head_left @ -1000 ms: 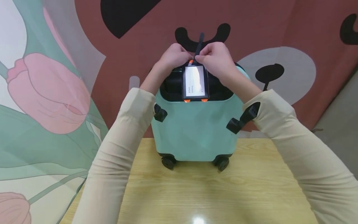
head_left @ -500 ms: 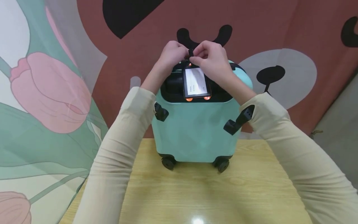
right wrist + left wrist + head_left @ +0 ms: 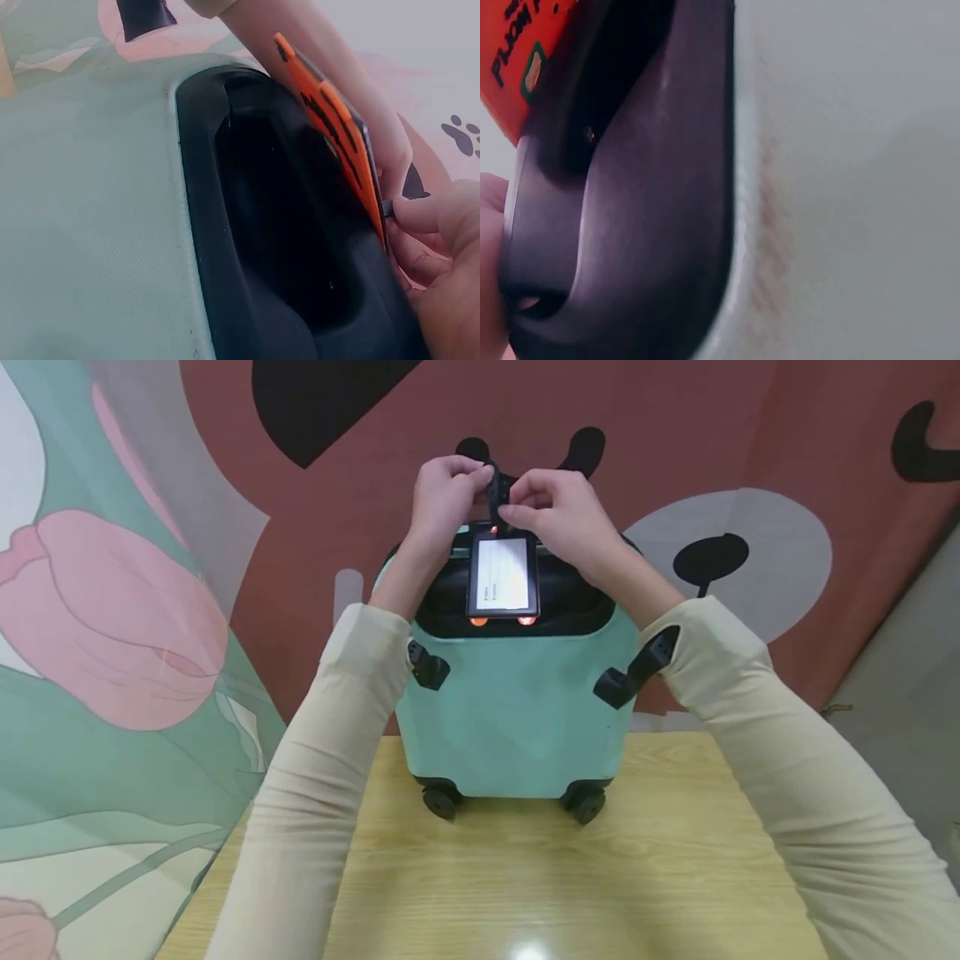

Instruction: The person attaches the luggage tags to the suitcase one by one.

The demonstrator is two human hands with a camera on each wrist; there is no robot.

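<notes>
Head view, with both wrist views. A mint-green child's suitcase [image 3: 510, 710] stands on its wheels at the far edge of the wooden bench [image 3: 525, 885]. A luggage tag [image 3: 502, 575], its clear window showing a white card and its back orange, lies over the black recessed handle well [image 3: 292, 225] on the case's top face.

My left hand [image 3: 442, 497] and right hand [image 3: 558, 514] meet just above the tag. Both pinch its black strap [image 3: 497, 493] between curled fingertips, left from one side, right from the other. In the right wrist view my right fingers [image 3: 420, 214] nip the strap where it leaves the tag's top edge. The left wrist view shows only the dark handle and a corner of orange, too close to read the grip.

In my judgement the step in hand is securing the strap about the handle. To do it well I would keep both pinches close to the join, hold the strap taut and untwisted, and let the tag hang flat with its window facing up.

Round about: two black wheels [image 3: 442, 800] at the near edge, and a patterned backdrop [image 3: 135, 610] of pink tulips behind. What stands in the way is chiefly my own knuckles, which hide the strap's join from the head view, and the tight room inside the well.
</notes>
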